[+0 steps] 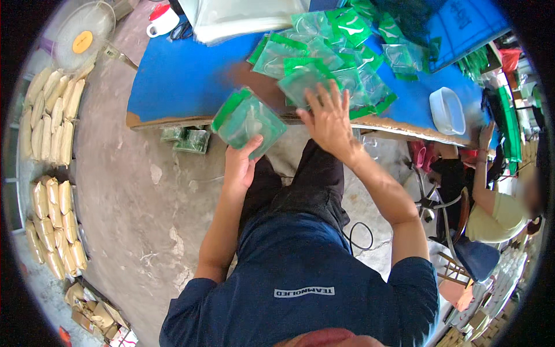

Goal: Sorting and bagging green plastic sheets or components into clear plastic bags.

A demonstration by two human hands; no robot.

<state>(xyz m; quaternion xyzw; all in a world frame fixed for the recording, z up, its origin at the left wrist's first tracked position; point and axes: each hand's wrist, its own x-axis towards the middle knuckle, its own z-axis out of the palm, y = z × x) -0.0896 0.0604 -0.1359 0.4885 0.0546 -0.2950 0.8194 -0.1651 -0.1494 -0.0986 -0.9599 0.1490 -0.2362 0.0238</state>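
Observation:
My left hand (241, 165) is closed on a stack of clear plastic packets (248, 122) with green top bands, held just off the table's near edge. The thumb lies over the top packet, and a pale curved item shows inside it. My right hand (329, 118) is open, palm down with its fingers stretched, on a green-banded packet (298, 87) at the near left edge of a loose pile of similar packets (318, 49). What lies under its palm is hidden.
The blue-topped table (179, 81) carries clear plastic sheets (237, 20), a white mug (163, 22) with red and a translucent tub (447, 111). More packets (193, 140) sit below its edge. Another person (491, 214) sits at right. Filled bags (52, 115) are stacked at left, near a fan (81, 40).

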